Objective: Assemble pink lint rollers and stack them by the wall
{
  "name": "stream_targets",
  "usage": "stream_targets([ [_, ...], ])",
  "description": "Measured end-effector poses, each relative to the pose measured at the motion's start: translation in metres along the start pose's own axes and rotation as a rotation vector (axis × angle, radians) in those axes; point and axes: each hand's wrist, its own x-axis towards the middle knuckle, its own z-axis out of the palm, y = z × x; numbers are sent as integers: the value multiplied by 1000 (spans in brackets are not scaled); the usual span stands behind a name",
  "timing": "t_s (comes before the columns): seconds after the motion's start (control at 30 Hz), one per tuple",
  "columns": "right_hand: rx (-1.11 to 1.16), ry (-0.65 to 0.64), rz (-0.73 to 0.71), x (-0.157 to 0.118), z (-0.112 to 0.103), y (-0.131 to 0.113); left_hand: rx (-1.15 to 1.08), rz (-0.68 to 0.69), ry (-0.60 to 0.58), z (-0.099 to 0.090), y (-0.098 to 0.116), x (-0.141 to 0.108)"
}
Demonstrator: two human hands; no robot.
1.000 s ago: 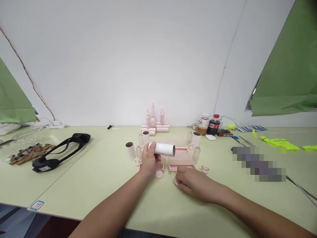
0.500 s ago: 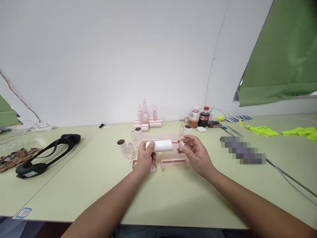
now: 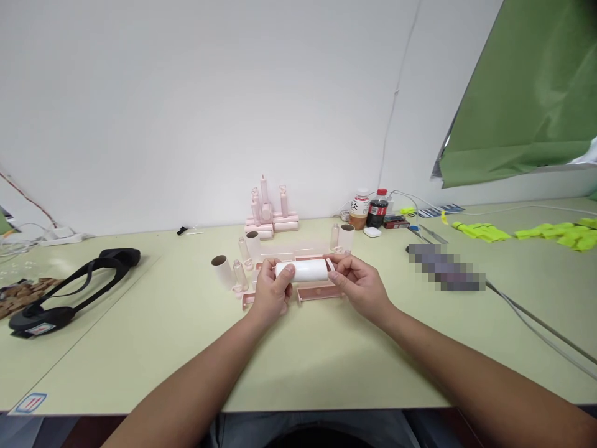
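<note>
OK, left hand [image 3: 274,289] gripping one white cardboard tube [image 3: 308,270], right hand [image 3: 361,285] pinching one pink plastic disc [image 3: 331,264], tube's 3 o'clock

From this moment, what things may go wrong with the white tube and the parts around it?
The right hand holds a pink cap at an angle by the end of the white tube, so the cap might slip or sit crooked. A small clear bottle stands close to the left hand; a sideways move could tip it.
</note>
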Motion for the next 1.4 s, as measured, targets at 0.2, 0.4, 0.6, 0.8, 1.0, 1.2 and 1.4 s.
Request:
stream_targets([
  [0.2, 83, 1, 9, -1, 2, 4, 7, 6, -27, -1, -1, 0],
  [0.4, 147, -7, 45, -1, 2, 8, 1, 9, -34, 0, -1, 1],
  [0.6, 149, -19, 37, -2, 0, 12, -8, 10, -24, 0, -1, 0],
  [0.8, 136, -28, 31, -1, -1, 13, 8, 41, -26, 0, -3, 3],
  [1.0, 136, -31, 34, -1, 2, 11, 9, -5, -38, 0, -1, 3],
  [1.2, 145, -30, 30, -1, 3, 13, 22, -53, -68, -1, -2, 2],
  [1.4, 97, -52, 38, -1, 1, 18, -6, -68, -53, -5, -7, 9],
])
